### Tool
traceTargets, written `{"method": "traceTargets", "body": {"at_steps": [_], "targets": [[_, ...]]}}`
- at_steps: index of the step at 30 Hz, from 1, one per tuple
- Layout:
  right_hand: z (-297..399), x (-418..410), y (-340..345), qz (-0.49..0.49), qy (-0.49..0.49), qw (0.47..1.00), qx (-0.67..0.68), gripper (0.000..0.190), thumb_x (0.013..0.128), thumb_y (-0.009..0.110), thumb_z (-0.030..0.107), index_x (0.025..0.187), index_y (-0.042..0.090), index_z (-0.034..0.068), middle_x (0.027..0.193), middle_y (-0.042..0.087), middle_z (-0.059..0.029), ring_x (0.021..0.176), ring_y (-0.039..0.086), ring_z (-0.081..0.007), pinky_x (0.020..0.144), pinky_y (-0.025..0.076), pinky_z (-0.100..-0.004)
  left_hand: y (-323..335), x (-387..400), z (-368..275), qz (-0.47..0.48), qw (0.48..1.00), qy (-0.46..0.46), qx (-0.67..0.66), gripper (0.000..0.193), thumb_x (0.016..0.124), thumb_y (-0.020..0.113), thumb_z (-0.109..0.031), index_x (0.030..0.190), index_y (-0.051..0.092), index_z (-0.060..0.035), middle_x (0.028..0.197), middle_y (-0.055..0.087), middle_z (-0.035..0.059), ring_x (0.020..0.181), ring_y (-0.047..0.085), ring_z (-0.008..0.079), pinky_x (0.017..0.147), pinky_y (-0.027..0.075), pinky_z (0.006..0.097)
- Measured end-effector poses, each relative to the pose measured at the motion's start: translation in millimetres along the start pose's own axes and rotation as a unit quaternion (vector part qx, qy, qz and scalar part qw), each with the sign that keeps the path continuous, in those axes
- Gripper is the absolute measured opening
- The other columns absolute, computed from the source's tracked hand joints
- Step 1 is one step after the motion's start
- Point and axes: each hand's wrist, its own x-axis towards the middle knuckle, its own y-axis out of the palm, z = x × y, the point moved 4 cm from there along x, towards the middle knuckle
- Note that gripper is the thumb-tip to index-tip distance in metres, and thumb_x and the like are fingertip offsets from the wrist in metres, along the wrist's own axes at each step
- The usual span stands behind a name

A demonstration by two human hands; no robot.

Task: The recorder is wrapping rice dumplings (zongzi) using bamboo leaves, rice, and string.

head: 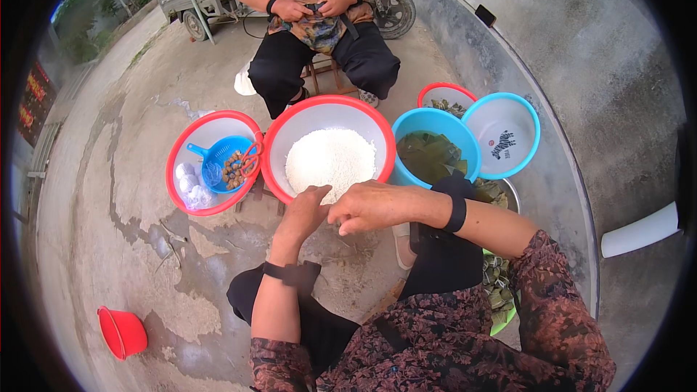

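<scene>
My left hand (305,211) is at the near rim of a red-rimmed white basin (275,174) that holds a mound of white rice (332,160). Beside it, my right hand (375,204) bends inward with its fingers curled, and the fingertips of the two hands almost meet. I see no object in either hand, but the palms and some of the fingers are hidden. Right of the rice, a blue basin (403,174) holds broad green leaves (430,155) in liquid.
A red-rimmed basin (175,174) at left holds a blue strainer (204,166) with brown pieces, red-handled scissors (251,158) and white balls. Wrapped leaf bundles (496,288) fill a green container by my right side. A person (321,11) sits opposite. A red bucket (125,335) stands lower left.
</scene>
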Motion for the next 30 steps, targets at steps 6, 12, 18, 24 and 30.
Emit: {"method": "traceTargets", "body": {"at_steps": [6,12,18,24,30], "targets": [[-135,11,33,-0.152,0.088,0.979,0.107,0.020,0.080,0.066,0.021,0.095,0.070,0.008,0.090,0.070,-0.0128,0.086,0.066,-0.0290,0.075,0.050,-0.0398,5,0,-3,0.000,1.000,0.006,0.021,0.046,0.081,0.072,-0.015,0.124,0.059,-0.0031,0.116,0.063,0.0199,0.102,0.063,0.0342,0.086,0.051,0.0403],[-129,29,39,-0.184,0.086,0.979,-0.019,0.015,0.077,0.061,0.016,0.082,0.068,0.004,0.080,0.066,-0.0178,0.080,0.065,-0.0352,0.070,0.050,-0.0451,12,18,-12,-0.030,0.999,0.023,-0.013,0.041,0.077,0.071,-0.005,0.117,0.060,-0.0013,0.116,0.061,0.0200,0.107,0.059,0.0379,0.089,0.048,0.0415],[-129,49,21,-0.316,0.045,0.945,-0.074,0.015,0.072,0.065,0.016,0.073,0.070,0.001,0.071,0.066,-0.0180,0.073,0.067,-0.0350,0.064,0.053,-0.0452,15,25,-3,-0.072,0.997,0.025,-0.001,0.043,0.079,0.066,0.001,0.121,0.056,0.0003,0.111,0.061,0.0185,0.095,0.064,0.0317,0.081,0.052,0.0398],[-123,51,24,-0.306,0.056,0.949,-0.044,0.020,0.071,0.070,0.019,0.081,0.073,0.002,0.082,0.069,-0.0196,0.081,0.068,-0.0351,0.072,0.054,-0.0437,13,16,11,0.015,0.999,-0.035,0.009,0.044,0.081,0.065,-0.004,0.124,0.056,-0.0017,0.116,0.060,0.0186,0.097,0.064,0.0331,0.081,0.052,0.0402],[-122,58,30,-0.275,0.049,0.957,-0.084,0.023,0.069,0.074,0.020,0.085,0.074,0.002,0.079,0.069,-0.0166,0.082,0.068,-0.0319,0.073,0.053,-0.0418,-47,-8,23,0.072,0.987,-0.126,0.068,0.047,0.087,0.065,-0.005,0.132,0.054,-0.0022,0.121,0.062,0.0148,0.095,0.062,0.0229,0.079,0.051,0.0349]]}}
